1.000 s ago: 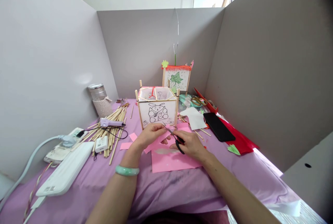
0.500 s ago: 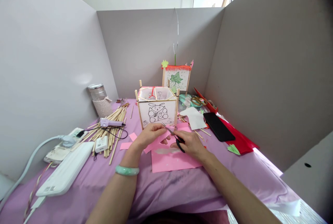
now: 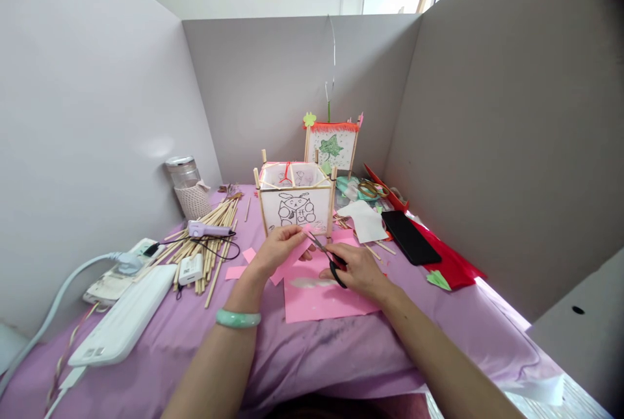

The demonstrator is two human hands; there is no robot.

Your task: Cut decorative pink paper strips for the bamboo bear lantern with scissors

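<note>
My left hand [image 3: 281,249], with a green bangle [image 3: 238,319] on the wrist, pinches a piece of pink paper [image 3: 291,263]. In my right hand [image 3: 359,269] are black-handled scissors [image 3: 336,266], their blades pointing up and left at the pink piece's edge. Beneath both hands lies a larger pink sheet [image 3: 322,305]. Just behind them stands a box-shaped lantern [image 3: 296,208] of sticks and white paper with a rabbit drawing. Two small pink strips [image 3: 236,273] rest left of my left hand.
Wooden sticks [image 3: 219,211], a purple glue gun [image 3: 207,230], a jar [image 3: 188,188] and power strips [image 3: 124,321] are on the left. To the right are a black phone [image 3: 410,238], white paper [image 3: 364,221] and red material [image 3: 451,263]. A second lantern [image 3: 331,146] stands behind.
The scissor blades have opened slightly and come away from the pink piece in my left hand. My left fingers have shifted a little up and left.
</note>
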